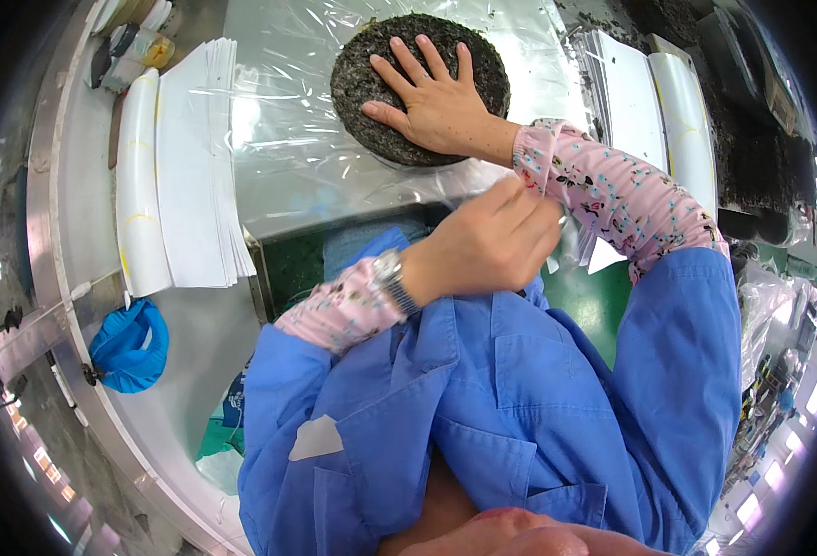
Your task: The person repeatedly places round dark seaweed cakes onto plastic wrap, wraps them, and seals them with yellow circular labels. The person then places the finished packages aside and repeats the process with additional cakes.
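A round, dark cake of coarse pressed material (363, 104) lies on clear plastic film (283, 104) at the top centre. My right hand (436, 104) rests palm down on it, fingers spread, with a ring on one finger. Nearer my body, my left hand (492, 240), blurred and wearing a metal watch, is closed at the film's near edge. Crumpled clear plastic shows just above and to the right of its fingers; the fingertips are partly hidden.
Stacks of white sheets lie left (193, 167) and right (631, 104) of the cake. Jars (137, 52) stand at upper left. A blue elastic cloth item (130, 346) hangs at left. Dark loose material (763, 167) and a clear plastic bag (763, 306) are at right.
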The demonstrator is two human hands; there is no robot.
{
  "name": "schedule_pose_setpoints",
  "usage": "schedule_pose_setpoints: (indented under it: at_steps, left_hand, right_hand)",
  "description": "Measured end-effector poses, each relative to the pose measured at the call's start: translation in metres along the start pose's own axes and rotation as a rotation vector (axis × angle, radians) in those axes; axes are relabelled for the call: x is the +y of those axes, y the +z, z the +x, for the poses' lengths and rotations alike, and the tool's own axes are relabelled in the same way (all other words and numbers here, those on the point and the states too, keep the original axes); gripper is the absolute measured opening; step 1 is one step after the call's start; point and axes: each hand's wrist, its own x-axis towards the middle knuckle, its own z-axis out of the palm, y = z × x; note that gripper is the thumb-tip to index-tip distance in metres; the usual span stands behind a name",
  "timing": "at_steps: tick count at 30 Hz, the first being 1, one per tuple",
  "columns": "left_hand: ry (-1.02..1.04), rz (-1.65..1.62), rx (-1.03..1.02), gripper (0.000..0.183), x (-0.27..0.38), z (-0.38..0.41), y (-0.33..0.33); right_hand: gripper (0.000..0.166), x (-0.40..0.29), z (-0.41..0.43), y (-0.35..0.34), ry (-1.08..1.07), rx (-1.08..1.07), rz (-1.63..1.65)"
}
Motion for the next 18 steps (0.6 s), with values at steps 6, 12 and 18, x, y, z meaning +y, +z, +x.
schedule_pose_setpoints:
  at_steps: [6,12,18]
  left_hand:
    - [0.08,-0.346,0.166,0.031,0.014,0.006,-0.036]
    - [-0.206,0.079,-0.185,0.035,-0.028,-0.063,-0.063]
    - [0.098,-0.376,0.157,0.027,0.017,-0.056,-0.049]
  right_hand:
    - [0.078,0.006,-0.003,0.012,-0.049,0.094,0.066]
    - [0.078,0.014,-0.007,0.012,-0.083,0.181,0.015]
    - [0.073,0.027,-0.016,-0.007,-0.227,0.088,-0.002]
